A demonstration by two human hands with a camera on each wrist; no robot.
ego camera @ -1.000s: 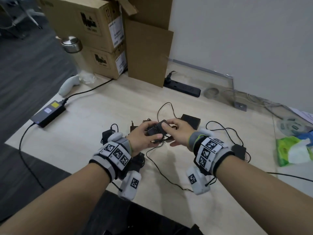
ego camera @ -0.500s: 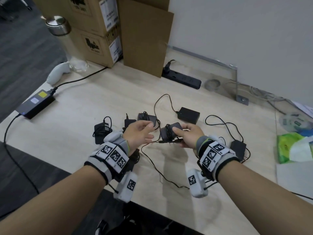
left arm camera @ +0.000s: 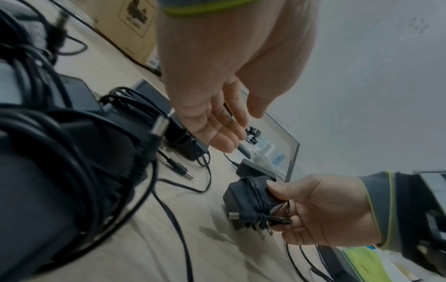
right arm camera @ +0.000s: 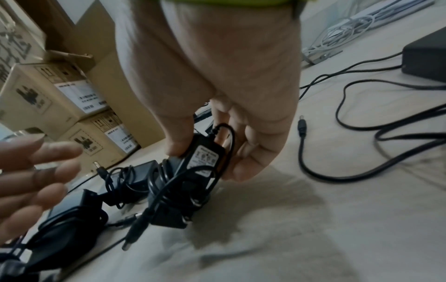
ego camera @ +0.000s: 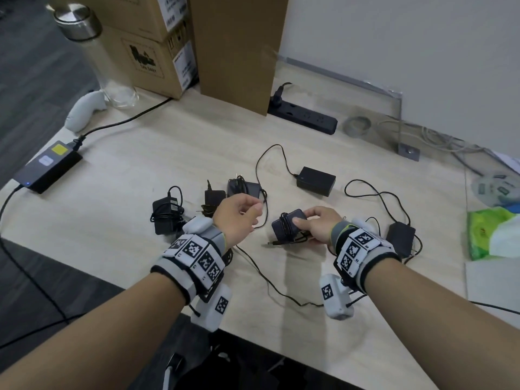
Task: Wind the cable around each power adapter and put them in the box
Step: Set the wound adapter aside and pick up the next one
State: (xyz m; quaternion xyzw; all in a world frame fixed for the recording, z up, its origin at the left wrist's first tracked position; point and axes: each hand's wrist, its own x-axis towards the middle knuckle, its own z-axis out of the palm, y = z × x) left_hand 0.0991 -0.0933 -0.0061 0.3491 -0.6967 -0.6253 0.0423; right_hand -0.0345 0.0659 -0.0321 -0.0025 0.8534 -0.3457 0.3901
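1. Pale wooden desk (ego camera: 118, 192) against a white wall, with stacked cardboard boxes (ego camera: 157, 52) at the 11 o'clock corner.
2. Right hand (ego camera: 319, 225) grips a black power adapter (ego camera: 287, 225), its thin cable (left arm camera: 257, 192) wound around the body and the plug end sticking out, just above the desk at centre.
3. Left hand (ego camera: 236, 216) hovers just beside it at 9 o'clock, fingers (left arm camera: 224, 133) relaxed and apart, holding nothing.
4. Three wound adapters (ego camera: 163, 213) lie grouped at 10 o'clock of the hands.
5. Two unwound adapters (ego camera: 316, 180) sit at 1 and 3 o'clock, cables loose.
6. Black power strip (ego camera: 304, 118) lies at 12 o'clock.
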